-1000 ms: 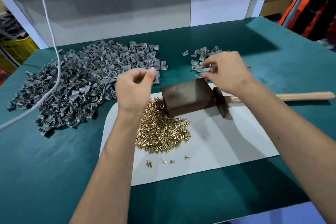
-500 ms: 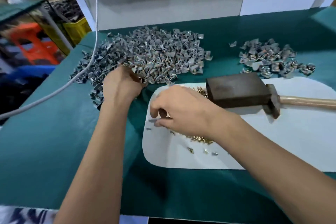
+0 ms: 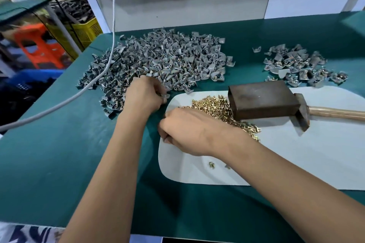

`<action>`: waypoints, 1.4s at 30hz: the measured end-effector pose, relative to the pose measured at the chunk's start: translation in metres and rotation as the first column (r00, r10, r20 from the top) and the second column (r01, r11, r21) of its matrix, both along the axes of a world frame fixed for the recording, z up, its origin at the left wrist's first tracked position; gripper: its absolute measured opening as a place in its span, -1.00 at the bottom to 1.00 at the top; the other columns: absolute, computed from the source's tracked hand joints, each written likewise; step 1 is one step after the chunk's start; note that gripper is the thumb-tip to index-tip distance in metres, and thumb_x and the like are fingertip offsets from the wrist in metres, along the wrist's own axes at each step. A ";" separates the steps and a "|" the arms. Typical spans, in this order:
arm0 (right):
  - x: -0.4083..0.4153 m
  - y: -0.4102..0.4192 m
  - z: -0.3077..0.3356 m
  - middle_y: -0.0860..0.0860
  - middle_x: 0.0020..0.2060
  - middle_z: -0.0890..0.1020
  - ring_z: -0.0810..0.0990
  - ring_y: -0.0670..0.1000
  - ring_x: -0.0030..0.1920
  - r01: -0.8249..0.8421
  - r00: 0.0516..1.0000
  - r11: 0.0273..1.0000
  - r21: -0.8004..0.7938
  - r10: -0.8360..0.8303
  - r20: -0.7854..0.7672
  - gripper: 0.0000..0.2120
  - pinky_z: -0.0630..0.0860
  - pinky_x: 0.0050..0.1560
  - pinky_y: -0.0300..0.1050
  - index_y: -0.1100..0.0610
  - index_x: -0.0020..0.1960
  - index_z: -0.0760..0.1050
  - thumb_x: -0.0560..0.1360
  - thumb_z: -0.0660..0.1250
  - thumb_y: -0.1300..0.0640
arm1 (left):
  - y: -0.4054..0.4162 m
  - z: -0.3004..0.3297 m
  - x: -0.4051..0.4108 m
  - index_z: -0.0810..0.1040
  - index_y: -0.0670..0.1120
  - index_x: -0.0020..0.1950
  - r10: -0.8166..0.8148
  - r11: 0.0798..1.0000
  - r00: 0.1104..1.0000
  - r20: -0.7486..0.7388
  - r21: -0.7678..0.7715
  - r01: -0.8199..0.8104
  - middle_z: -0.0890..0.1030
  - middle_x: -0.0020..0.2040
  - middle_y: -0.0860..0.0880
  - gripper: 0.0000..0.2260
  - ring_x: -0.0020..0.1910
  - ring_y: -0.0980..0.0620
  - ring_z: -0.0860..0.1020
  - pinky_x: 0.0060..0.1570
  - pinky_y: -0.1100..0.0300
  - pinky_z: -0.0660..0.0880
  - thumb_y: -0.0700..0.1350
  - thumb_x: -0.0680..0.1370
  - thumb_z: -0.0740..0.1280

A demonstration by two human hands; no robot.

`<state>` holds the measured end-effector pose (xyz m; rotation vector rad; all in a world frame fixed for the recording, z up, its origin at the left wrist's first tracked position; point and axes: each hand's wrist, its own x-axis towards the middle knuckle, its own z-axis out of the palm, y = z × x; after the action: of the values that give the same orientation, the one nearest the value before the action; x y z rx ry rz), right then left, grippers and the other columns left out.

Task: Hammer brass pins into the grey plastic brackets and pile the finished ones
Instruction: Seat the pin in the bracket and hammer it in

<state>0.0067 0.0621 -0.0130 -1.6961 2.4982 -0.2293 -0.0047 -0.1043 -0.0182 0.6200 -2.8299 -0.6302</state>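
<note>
Fingers of the left hand [image 3: 145, 97] curl into the near edge of the big heap of brackets [image 3: 164, 61], gripping small grey plastic pieces with angular, scooped shapes. Beside it, the right hand [image 3: 189, 132] lies knuckles-up over the near edge of the shiny brass pins [image 3: 215, 106]; its fingertips are tucked under, so what they hold cannot be told. These short pins lie on a smooth white mat [image 3: 296, 160] against a dark metal block [image 3: 262, 99]. A wooden-handled hammer [image 3: 316, 113] touches that block. Behind, a smaller pile of brackets [image 3: 296, 65] sits on the green tabletop [image 3: 59, 154].
</note>
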 end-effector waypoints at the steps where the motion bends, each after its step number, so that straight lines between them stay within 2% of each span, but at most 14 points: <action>1: 0.001 0.000 -0.001 0.05 -0.09 0.60 0.60 0.17 -0.10 -0.008 0.999 1.000 0.028 0.009 -0.041 -0.86 0.57 -0.12 -0.03 0.08 -0.04 0.59 0.49 0.31 0.27 | 0.003 -0.002 0.000 0.68 -0.02 -0.14 -0.024 1.000 0.999 -0.030 0.013 0.025 0.66 -0.18 -0.02 -0.89 -0.10 -0.08 0.63 -0.16 0.17 0.46 -0.21 0.44 0.54; 7: -0.005 0.021 0.009 0.10 -0.06 0.56 0.59 0.15 -0.08 0.031 0.988 0.999 -0.011 -0.032 -0.154 -0.93 0.58 -0.07 0.02 0.17 0.02 0.49 0.56 0.25 0.22 | 0.017 -0.012 -0.004 0.72 -0.04 -0.06 -0.007 0.999 0.986 -0.168 0.032 0.013 0.61 -0.18 0.06 -0.85 -0.11 -0.05 0.63 -0.08 0.18 0.50 -0.27 0.48 0.44; 11: -0.020 0.045 0.020 0.13 -0.04 0.57 0.59 0.15 -0.06 0.139 0.980 0.990 0.006 -0.137 -0.143 -0.92 0.57 0.00 0.05 0.17 0.05 0.48 0.59 0.23 0.20 | 0.028 -0.010 -0.003 0.71 -0.07 -0.19 0.021 0.999 0.949 -0.314 0.040 -0.009 0.72 -0.14 -0.01 -0.81 -0.14 -0.12 0.65 0.18 -0.02 0.54 -0.34 0.46 0.38; 12: -0.025 0.051 0.021 0.12 -0.04 0.57 0.59 0.14 -0.06 0.172 0.975 0.985 0.027 -0.167 -0.147 -0.90 0.58 0.01 0.05 0.18 0.06 0.50 0.59 0.22 0.22 | 0.029 -0.008 -0.003 0.72 -0.09 -0.18 0.025 0.999 0.938 -0.344 0.044 -0.011 0.72 -0.14 0.00 -0.80 -0.17 -0.11 0.65 0.14 -0.04 0.57 -0.35 0.46 0.37; 14: -0.030 0.059 0.023 0.13 -0.04 0.58 0.60 0.15 -0.05 0.209 0.969 0.974 0.087 -0.195 -0.153 -0.88 0.61 0.02 0.11 0.18 0.04 0.53 0.59 0.22 0.26 | 0.032 -0.002 -0.007 0.69 -0.06 -0.17 0.065 0.991 0.919 -0.389 0.136 -0.012 0.69 -0.20 0.06 -0.79 -0.27 -0.02 0.65 -0.13 0.09 0.64 -0.35 0.48 0.36; 16: -0.030 0.062 0.021 0.12 -0.03 0.59 0.62 0.17 -0.04 0.216 0.967 0.968 0.127 -0.195 -0.161 -0.90 0.62 0.01 0.13 0.16 -0.01 0.51 0.58 0.23 0.29 | 0.039 0.004 -0.013 0.65 -0.01 -0.16 0.098 0.967 0.897 -0.431 0.255 0.017 0.65 -0.24 0.12 -0.77 -0.30 0.14 0.61 -0.33 0.32 0.55 -0.33 0.52 0.36; 18: -0.028 0.062 0.018 0.11 -0.02 0.58 0.62 0.18 -0.04 0.210 0.968 0.970 0.119 -0.190 -0.163 -0.90 0.63 -0.01 0.11 0.11 -0.07 0.47 0.58 0.26 0.28 | 0.051 0.005 -0.022 0.65 -0.01 -0.11 0.149 0.922 0.883 -0.445 0.386 0.039 0.68 -0.21 0.06 -0.79 -0.26 0.14 0.61 -0.28 0.29 0.54 -0.31 0.56 0.34; 20: -0.027 0.061 0.013 0.10 0.00 0.59 0.63 0.19 -0.03 0.212 0.968 0.973 0.091 -0.196 -0.159 -0.96 0.60 -0.03 0.06 0.12 -0.02 0.51 0.60 0.31 0.16 | 0.062 0.003 -0.028 0.66 -0.06 -0.03 0.216 0.880 0.859 -0.464 0.474 0.035 0.70 -0.14 -0.02 -0.82 -0.16 0.03 0.66 -0.09 0.09 0.64 -0.30 0.58 0.32; 22: -0.029 0.060 0.009 0.10 0.01 0.59 0.63 0.18 -0.03 0.213 0.964 0.975 0.068 -0.198 -0.176 -0.87 0.51 -0.11 -0.01 0.14 0.06 0.54 0.61 0.34 0.07 | 0.071 0.001 -0.031 0.66 -0.06 0.03 0.283 0.845 0.821 -0.495 0.534 0.031 0.70 -0.08 -0.05 -0.82 -0.08 -0.03 0.68 0.05 -0.03 0.65 -0.28 0.60 0.31; 27: -0.028 0.058 0.005 0.11 -0.09 0.60 0.64 0.18 -0.13 0.204 0.958 0.976 0.072 -0.184 -0.220 -0.95 0.39 -0.24 -0.07 0.15 -0.01 0.55 0.57 0.32 0.24 | 0.083 0.000 -0.035 0.66 -0.05 0.21 0.409 0.721 0.723 -0.556 0.683 0.118 0.69 -0.11 -0.03 -0.78 -0.20 0.07 0.67 -0.06 0.07 0.68 -0.24 0.67 0.27; 29: -0.027 0.060 0.005 0.10 -0.08 0.60 0.64 0.16 -0.11 0.191 0.958 0.980 0.057 -0.173 -0.229 -0.94 0.45 -0.22 -0.04 0.15 0.01 0.54 0.56 0.30 0.24 | 0.085 -0.002 -0.035 0.62 -0.10 0.28 0.402 0.709 0.711 -0.577 0.687 0.157 0.69 -0.14 -0.04 -0.77 -0.25 0.10 0.66 -0.11 0.13 0.68 -0.23 0.68 0.27; 32: -0.023 0.059 0.004 0.07 -0.01 0.55 0.61 0.14 -0.03 0.179 0.960 0.984 -0.017 -0.178 -0.215 -0.87 0.52 -0.07 0.02 0.13 0.11 0.48 0.59 0.31 0.14 | 0.085 -0.007 -0.035 0.60 -0.16 0.25 0.396 0.699 0.701 -0.593 0.690 0.189 0.70 -0.13 -0.11 -0.81 -0.21 0.01 0.69 -0.08 0.04 0.69 -0.23 0.68 0.28; 35: -0.021 0.054 0.001 0.05 0.03 0.52 0.61 0.12 0.00 0.188 0.965 0.982 -0.011 -0.187 -0.184 -0.85 0.43 -0.11 -0.03 0.12 0.17 0.48 0.61 0.30 0.13 | 0.082 -0.011 -0.035 0.61 -0.19 0.17 0.364 0.714 0.699 -0.616 0.666 0.216 0.70 -0.12 -0.14 -0.85 -0.20 -0.02 0.69 -0.09 0.00 0.69 -0.22 0.67 0.28; 42: -0.025 0.057 0.008 0.07 -0.05 0.54 0.62 0.19 -0.05 0.204 0.966 0.979 -0.004 -0.202 -0.164 -0.92 0.46 -0.17 0.00 0.11 0.08 0.51 0.62 0.27 0.22 | 0.082 -0.016 -0.033 0.55 -0.17 0.05 0.282 0.705 0.688 -0.669 0.631 0.324 0.70 -0.12 -0.24 -0.96 -0.24 -0.09 0.66 -0.12 -0.04 0.67 -0.21 0.64 0.36</action>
<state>-0.0182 0.1193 -0.0049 -1.5096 2.7888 -0.0943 -0.0377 -0.0221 -0.0337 0.2883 -1.7482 -1.6060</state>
